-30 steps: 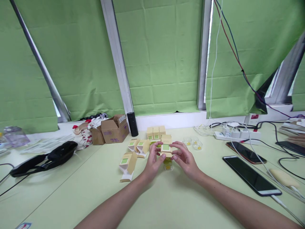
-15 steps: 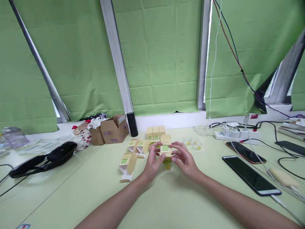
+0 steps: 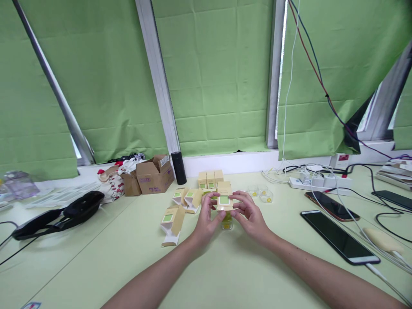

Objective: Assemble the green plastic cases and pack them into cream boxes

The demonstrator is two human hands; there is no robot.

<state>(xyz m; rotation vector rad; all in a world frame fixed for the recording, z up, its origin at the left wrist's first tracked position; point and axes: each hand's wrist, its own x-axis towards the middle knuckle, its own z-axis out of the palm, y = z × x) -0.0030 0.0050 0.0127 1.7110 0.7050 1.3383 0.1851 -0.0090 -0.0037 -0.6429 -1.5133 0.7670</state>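
Tan box (image 3: 225, 200) with a green square on its face – at the centre of the workspace, between two hands; taken as the clock's hub below.

Pale green table (image 3: 225, 270) runs beneath everything. Brown carton (image 3: 156, 176), flaps up, at 10 o'clock near the far wall. White-edged phone (image 3: 339, 236) lies at 4 o'clock, well apart.

Left hand (image 3: 207, 216): half curled, fingertips on the box at its 9 o'clock side, thumb at the near edge. Right hand (image 3: 252, 216): likewise half curled, fingertips at the 3 o'clock side. Between them they have hold of the box; pressure cannot be told.

Opened box (image 3: 173, 219) at 8 o'clock, two more at 9; row of small boxes (image 3: 210, 180) at 11. Clear containers (image 3: 266, 195) with yellow centres at 2 to 3 o'clock. Another, the near container (image 3: 227, 225), at 6 o'clock, just under the box's near edge; contact unclear.

Change over the last half second: left thumb has slid slightly inward and lower; the box's near edge now shows a shiny strip. Judged as a small adjustment at that end – grip otherwise the same, box not yet released.
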